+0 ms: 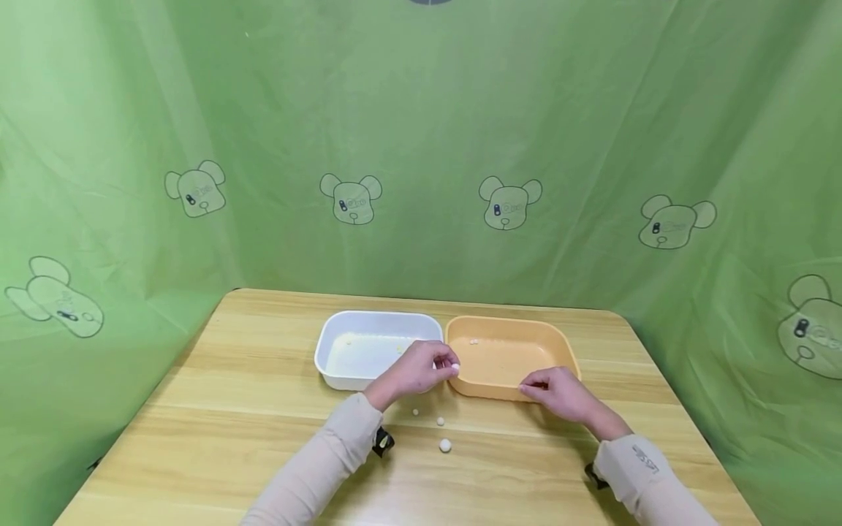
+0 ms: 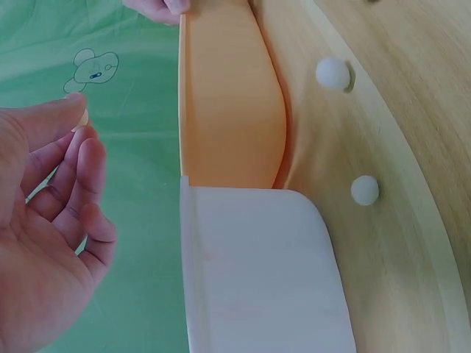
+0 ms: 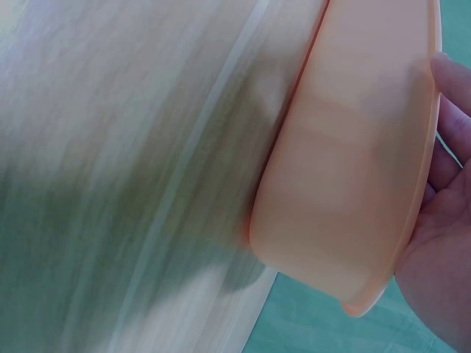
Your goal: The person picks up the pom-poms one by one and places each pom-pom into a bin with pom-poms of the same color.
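Note:
Between thumb and fingertips my left hand (image 1: pixel 417 367) pinches a small white ball (image 1: pixel 456 367), held above where the two trays meet. In the left wrist view the ball (image 2: pixel 85 118) peeks out beneath the thumb, mostly covered. My right hand (image 1: pixel 559 393) grips the front rim of the orange tray (image 1: pixel 500 391) near its right corner, thumb on the outer side and fingers over the inside. Small white pieces (image 1: pixel 473 342) lie in that tray. The white tray (image 1: pixel 338 382) stands against it on the left, partly behind my left hand, with a few tiny yellowish bits inside.
On the wooden table (image 1: pixel 250 409), in front of the trays, lie a larger white ball (image 1: pixel 445 445), a smaller white ball (image 1: pixel 441 421) and a tiny white ball (image 1: pixel 416 413). A green curtain (image 1: pixel 421 248) with bear prints surrounds the table's back and sides.

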The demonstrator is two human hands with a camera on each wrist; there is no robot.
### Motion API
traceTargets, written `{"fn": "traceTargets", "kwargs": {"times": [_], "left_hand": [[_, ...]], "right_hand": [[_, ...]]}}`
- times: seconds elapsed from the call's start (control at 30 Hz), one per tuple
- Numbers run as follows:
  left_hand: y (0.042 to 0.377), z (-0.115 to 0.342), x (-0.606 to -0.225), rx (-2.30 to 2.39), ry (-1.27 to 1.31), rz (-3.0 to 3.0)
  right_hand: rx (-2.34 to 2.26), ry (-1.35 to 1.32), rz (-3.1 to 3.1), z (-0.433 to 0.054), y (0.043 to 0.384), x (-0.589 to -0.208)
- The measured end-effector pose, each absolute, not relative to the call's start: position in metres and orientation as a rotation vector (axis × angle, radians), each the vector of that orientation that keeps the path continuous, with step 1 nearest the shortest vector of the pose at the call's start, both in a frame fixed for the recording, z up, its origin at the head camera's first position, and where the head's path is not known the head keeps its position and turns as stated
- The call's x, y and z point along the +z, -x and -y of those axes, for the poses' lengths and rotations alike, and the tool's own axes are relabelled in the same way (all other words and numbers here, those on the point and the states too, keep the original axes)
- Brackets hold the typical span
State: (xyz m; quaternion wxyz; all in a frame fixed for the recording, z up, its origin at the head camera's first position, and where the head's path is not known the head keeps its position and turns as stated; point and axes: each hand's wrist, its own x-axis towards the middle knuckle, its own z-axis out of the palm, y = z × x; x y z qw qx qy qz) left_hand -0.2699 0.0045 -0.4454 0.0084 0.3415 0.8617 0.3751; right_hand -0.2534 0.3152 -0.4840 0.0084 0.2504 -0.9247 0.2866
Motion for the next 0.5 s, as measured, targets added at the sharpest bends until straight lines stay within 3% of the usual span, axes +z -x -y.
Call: {"fn": "traceTargets", "kwargs": {"times": [0.5], "left_hand": [[0.278,-0.015,-0.45,1.167,-1.046,-2.701]], "right_hand": [[0.879,-0.797,2.866,-0.315,0.253,-0.486]]}}
